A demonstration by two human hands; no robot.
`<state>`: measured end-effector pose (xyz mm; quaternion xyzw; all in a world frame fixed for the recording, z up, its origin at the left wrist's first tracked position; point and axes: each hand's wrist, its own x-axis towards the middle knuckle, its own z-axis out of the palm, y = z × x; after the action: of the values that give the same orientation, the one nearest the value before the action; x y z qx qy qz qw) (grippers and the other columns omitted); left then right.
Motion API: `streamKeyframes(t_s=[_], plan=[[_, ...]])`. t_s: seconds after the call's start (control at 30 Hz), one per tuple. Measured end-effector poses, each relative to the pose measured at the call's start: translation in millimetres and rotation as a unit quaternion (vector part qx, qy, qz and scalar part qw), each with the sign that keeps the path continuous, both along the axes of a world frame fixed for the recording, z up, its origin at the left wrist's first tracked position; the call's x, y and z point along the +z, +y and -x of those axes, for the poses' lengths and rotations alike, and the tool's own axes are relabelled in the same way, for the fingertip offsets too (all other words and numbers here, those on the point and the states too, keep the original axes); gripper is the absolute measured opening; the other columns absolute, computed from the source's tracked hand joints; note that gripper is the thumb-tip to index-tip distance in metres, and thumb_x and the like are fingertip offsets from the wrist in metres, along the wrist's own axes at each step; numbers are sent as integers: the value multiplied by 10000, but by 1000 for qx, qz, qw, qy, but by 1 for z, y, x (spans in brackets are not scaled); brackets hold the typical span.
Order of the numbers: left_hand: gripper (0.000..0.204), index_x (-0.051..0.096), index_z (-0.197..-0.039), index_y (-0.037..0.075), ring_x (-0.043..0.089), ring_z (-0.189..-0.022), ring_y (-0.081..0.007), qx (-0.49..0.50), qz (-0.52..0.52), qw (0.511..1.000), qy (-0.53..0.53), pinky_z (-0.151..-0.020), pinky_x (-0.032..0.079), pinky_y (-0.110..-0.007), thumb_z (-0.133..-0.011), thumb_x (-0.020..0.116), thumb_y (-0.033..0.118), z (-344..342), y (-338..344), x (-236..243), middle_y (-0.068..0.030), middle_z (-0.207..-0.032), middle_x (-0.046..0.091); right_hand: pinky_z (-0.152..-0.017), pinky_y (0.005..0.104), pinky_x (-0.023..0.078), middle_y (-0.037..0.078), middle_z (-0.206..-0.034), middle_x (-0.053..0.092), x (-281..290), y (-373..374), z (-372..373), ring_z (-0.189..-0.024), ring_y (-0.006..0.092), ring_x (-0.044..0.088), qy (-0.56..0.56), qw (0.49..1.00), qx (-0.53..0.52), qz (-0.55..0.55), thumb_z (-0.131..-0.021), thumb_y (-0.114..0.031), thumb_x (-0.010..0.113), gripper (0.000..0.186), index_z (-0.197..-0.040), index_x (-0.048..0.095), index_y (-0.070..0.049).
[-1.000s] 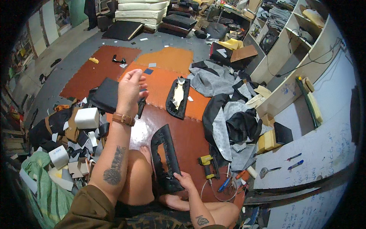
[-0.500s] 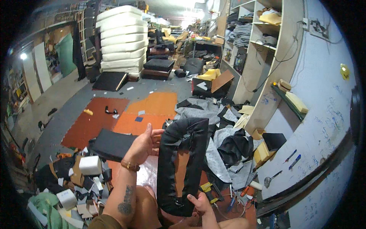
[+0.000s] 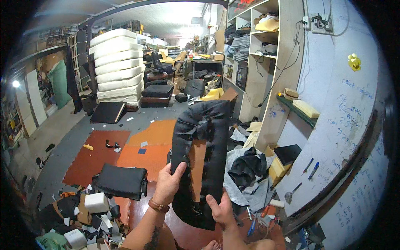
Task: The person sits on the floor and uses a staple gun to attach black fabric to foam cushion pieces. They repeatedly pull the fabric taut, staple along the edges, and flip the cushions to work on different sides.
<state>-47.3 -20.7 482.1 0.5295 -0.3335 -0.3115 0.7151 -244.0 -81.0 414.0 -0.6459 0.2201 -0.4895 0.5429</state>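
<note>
Both my hands hold an upholstered pad (image 3: 216, 137) upright in front of me. Black cover material is folded over its edges and gathered in wrinkles at the rounded top, and a strip of brown backing (image 3: 197, 164) shows down the middle. My left hand (image 3: 171, 183) grips the left edge, thumb on the near face. Lower on the right edge, my right hand (image 3: 223, 210) is closed on the pad with its thumb along the front. The fingers behind the pad are hidden. Another black padded piece (image 3: 121, 181) lies on the floor to the left.
Foam and fabric scraps (image 3: 98, 204) are heaped at lower left. Cloth pieces (image 3: 248, 171) and hand tools (image 3: 252, 227) lie on the right, below a shelf unit (image 3: 266, 96). A tall stack of white cushions (image 3: 116, 68) stands farther back. Orange and brown sheets (image 3: 100, 150) cover the floor.
The pad has risen. My left hand, open beside it before, now grips its left edge. The right hand has moved higher with the pad. The whole view has shifted.
</note>
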Motion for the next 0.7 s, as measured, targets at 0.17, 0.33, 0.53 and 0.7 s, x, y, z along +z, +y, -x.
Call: streamKeyframes(t_s=[0.17,0.33,0.53,0.7], plan=[[291,710,-1105,3,629,-857,-88,146,66,987,0,-783,515,-272,-1040,704,286,-13,2,-1,-11,-996,740,-998,456,553,212,-1299,675,121,28,22,-1239,381,647,-34,937,-81,339,-917,-128,758,437,-1327,660,-13],[336,697,-1016,27,609,-833,-65,268,45,962,-32,-749,491,-255,-1052,679,361,-28,-6,-10,-12,-935,728,-840,462,585,161,-1082,771,202,60,54,-997,359,728,-71,828,256,494,-932,-194,743,205,-1078,778,-53],[417,691,-1040,20,622,-806,-86,229,107,959,130,-740,514,-276,-1101,571,415,-42,-1,-6,-6,-957,723,-835,451,575,149,-1094,765,204,91,37,-954,346,732,-135,787,169,577,-816,-172,775,284,-1062,778,-29],[573,676,-1186,-10,705,-962,-153,186,127,951,211,-876,562,-303,-1121,445,510,-52,6,-11,-65,-1097,732,-909,424,547,168,-1157,709,159,55,82,-1013,330,679,-73,937,22,341,-969,-181,649,247,-1123,682,9]])
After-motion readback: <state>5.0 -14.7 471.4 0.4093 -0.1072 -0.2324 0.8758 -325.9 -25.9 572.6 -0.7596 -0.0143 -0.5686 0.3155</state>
